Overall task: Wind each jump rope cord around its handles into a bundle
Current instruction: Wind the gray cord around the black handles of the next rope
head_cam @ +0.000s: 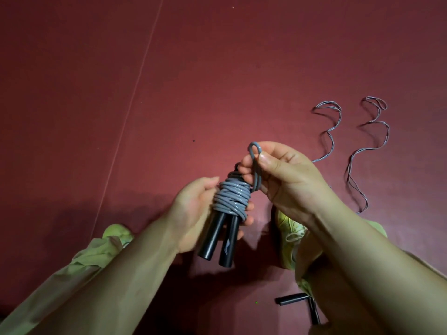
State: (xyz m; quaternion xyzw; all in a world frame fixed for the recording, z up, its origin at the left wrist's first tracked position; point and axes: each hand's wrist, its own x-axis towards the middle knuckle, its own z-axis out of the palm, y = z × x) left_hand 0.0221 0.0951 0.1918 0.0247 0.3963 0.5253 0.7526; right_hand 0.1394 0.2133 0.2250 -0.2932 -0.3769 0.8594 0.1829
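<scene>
Above floor (217, 68): black handles (219, 234) side by side, grey cord (232, 197) wound round them.
Left hand (193, 213): grips the wound bundle.
Right hand (287, 175): pinches the cord's end loop (255, 153).
Second rope (362, 151): loose on floor, right.

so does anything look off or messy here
Mostly tidy. The grey cord is wound unevenly, its turns crossing over the black handles held in the left hand. The right hand pinches a leftover loop. Two thin cords lie unwound on the floor.

One head-worn wide-angle view, aimed steeply down at the red floor (217, 68), hands caught close up mid-frame.
</scene>
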